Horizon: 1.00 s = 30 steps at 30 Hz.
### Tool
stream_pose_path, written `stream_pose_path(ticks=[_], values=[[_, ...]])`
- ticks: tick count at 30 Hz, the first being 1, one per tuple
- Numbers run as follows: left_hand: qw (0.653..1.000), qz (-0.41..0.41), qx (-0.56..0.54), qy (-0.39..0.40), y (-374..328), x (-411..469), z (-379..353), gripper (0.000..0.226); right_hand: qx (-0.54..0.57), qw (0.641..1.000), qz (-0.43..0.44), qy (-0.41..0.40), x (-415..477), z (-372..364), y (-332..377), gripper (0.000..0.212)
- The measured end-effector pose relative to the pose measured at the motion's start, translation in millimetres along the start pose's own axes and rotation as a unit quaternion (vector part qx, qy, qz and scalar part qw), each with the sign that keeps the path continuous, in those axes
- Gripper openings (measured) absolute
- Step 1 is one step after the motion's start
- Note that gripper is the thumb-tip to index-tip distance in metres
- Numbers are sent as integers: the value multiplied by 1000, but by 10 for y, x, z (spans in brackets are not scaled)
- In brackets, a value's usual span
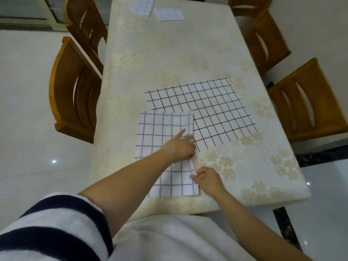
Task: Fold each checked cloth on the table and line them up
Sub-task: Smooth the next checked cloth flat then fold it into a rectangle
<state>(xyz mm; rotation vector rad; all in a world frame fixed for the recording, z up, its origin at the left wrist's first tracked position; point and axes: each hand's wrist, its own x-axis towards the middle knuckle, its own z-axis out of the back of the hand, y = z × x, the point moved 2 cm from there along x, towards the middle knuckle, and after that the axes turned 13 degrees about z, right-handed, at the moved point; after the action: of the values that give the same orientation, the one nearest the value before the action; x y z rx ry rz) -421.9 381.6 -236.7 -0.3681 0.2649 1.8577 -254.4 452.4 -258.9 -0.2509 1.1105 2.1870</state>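
Note:
A white cloth with blue checks lies folded into a long strip at the table's near edge. My left hand rests flat on its right side, fingers spread and pressing down. My right hand pinches the strip's right edge lower down. Partly under the strip, a cream cloth with black checks lies spread flat to the right. Two small folded blue-checked cloths sit side by side at the far end of the table.
The table has a cream flowered cover. Two wooden chairs stand along its left side and others along its right. A glossy white tiled floor surrounds it.

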Motion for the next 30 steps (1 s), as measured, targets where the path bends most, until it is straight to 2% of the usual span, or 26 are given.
stream_pose_path(ticks=[5, 8, 12, 16, 19, 23, 27, 30], values=[[995, 73, -24, -61, 433, -15, 57, 22, -12, 999, 25, 29, 82, 416, -163, 27], [993, 85, -14, -84, 620, -60, 68, 13, -28, 998, 30, 39, 184, 648, -207, 23], [985, 120, -54, -110, 774, -73, -22, 14, -55, 996, 42, 52, 384, 817, -202, 22], [968, 199, -128, -86, 972, -165, -111, 18, -84, 995, 37, 29, 618, 997, -264, 19], [933, 254, -246, -71, 1180, -253, -177, 17, -66, 997, 26, -7, 784, 1162, -267, 13], [859, 315, -401, -53, 1427, -349, -256, 12, -31, 998, 7, -52, 995, 1342, -186, 13], [814, 337, -467, -80, 1515, -388, -228, 11, -5, 995, 15, -101, 1237, 1417, -102, 7], [798, 361, -472, -103, 1566, -362, -290, 12, -26, 989, 38, -142, 1394, 1388, 19, 2]])
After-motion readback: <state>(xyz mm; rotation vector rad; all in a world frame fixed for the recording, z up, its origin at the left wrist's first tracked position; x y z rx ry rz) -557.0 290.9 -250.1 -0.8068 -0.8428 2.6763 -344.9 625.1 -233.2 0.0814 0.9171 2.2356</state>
